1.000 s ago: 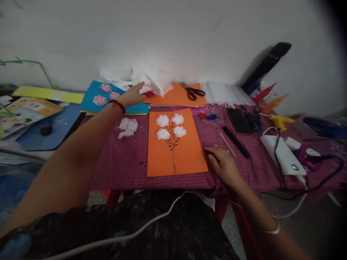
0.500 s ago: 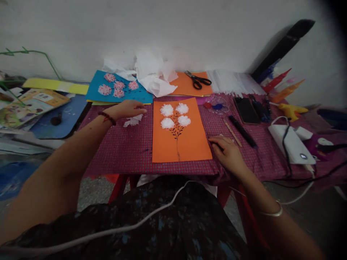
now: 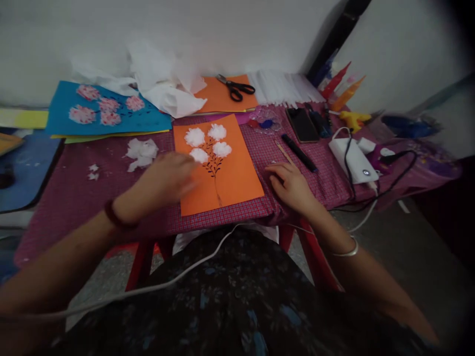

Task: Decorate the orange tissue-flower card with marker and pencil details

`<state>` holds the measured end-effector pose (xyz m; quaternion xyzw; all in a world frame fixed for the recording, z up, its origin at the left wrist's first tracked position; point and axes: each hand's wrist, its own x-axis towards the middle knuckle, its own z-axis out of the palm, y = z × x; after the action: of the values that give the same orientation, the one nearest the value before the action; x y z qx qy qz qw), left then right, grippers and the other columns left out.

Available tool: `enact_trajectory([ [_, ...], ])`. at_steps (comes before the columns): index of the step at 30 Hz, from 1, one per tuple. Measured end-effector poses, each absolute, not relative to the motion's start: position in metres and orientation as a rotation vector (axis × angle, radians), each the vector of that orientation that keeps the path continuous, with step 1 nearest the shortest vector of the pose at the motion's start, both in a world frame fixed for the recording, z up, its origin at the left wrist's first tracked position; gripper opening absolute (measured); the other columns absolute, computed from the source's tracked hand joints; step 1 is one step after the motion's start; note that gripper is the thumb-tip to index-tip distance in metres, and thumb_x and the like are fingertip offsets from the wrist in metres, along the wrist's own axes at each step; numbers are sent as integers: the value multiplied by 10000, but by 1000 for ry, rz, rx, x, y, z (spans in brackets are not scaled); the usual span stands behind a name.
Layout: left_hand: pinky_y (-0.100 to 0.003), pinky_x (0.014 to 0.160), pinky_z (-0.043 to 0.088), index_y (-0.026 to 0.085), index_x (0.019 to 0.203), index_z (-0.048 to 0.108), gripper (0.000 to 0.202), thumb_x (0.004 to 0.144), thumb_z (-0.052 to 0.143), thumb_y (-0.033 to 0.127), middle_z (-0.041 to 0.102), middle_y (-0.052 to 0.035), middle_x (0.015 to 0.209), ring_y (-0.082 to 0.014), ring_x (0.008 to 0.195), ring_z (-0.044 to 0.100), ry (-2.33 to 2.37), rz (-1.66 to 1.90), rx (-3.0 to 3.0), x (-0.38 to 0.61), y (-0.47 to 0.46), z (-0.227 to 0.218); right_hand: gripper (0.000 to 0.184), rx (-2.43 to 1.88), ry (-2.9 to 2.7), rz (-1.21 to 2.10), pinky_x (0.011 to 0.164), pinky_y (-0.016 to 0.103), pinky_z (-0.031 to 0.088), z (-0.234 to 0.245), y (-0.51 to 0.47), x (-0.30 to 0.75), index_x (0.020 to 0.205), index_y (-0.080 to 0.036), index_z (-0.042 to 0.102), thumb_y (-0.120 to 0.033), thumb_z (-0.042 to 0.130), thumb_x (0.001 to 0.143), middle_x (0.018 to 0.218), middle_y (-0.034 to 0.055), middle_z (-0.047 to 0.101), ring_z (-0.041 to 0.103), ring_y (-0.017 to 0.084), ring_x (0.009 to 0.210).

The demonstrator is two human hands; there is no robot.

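An orange card (image 3: 237, 180) lies on the checked tablecloth in front of me, with white tissue flowers (image 3: 217, 131) on it above dark drawn stems and leaves. Over the card's left edge is my left hand (image 3: 163, 180), smeared by motion, so its fingers and anything in them cannot be made out. Torn white tissue pieces (image 3: 141, 152) lie just beyond this hand, with smaller scraps (image 3: 93, 172) farther left. My right hand (image 3: 291, 188) rests on the cloth to the right of the card. Its thumb and forefinger are apart, and nothing shows between them.
A blue card (image 3: 144, 116) with pink-and-white flowers lies at the back left, beside crumpled white tissue (image 3: 166, 89). Black-handled scissors (image 3: 236, 89) sit on orange paper. Rightward are a black marker (image 3: 300, 153), a thin stick (image 3: 284, 152), a phone (image 3: 302, 124) and a white power bank (image 3: 353, 159).
My left hand has moved right and nearer to me, from above the torn tissue to the card's left edge. The view has turned right. My right hand stays beside the card.
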<state>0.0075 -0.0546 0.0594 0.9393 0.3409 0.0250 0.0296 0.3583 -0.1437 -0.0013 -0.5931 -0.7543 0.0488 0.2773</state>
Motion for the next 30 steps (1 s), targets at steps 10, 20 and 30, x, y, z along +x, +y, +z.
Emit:
enact_trajectory([
  [10, -544, 1076, 478, 593, 1544, 171, 710, 944, 504, 410, 592, 19, 1447, -319, 1284, 596, 962, 415, 2725, -12, -139, 19, 354, -1817, -2019, 103, 1097, 518, 461, -7, -181, 381, 1257, -149, 642, -193, 524, 926, 1305, 163, 647, 587, 322, 1240],
  [20, -517, 938, 526, 295, 1404, 528, 603, 864, 460, 554, 744, -34, 1233, -359, 1151, 641, 2454, 198, 1672, -222, -121, 48, 352, -1773, -1976, -40, 1045, 551, 468, -32, -190, 388, 1257, -208, 667, -250, 519, 941, 1330, 134, 652, 599, 339, 1230],
  [30, -409, 798, 509, 197, 1248, 635, 728, 958, 65, 545, 776, -39, 898, -311, 969, 645, 2479, -260, 1782, -223, -102, 37, 408, -1885, -2027, -65, 1074, 560, 461, -25, -191, 396, 1327, -179, 632, -302, 504, 960, 1421, 134, 609, 573, 346, 1290],
])
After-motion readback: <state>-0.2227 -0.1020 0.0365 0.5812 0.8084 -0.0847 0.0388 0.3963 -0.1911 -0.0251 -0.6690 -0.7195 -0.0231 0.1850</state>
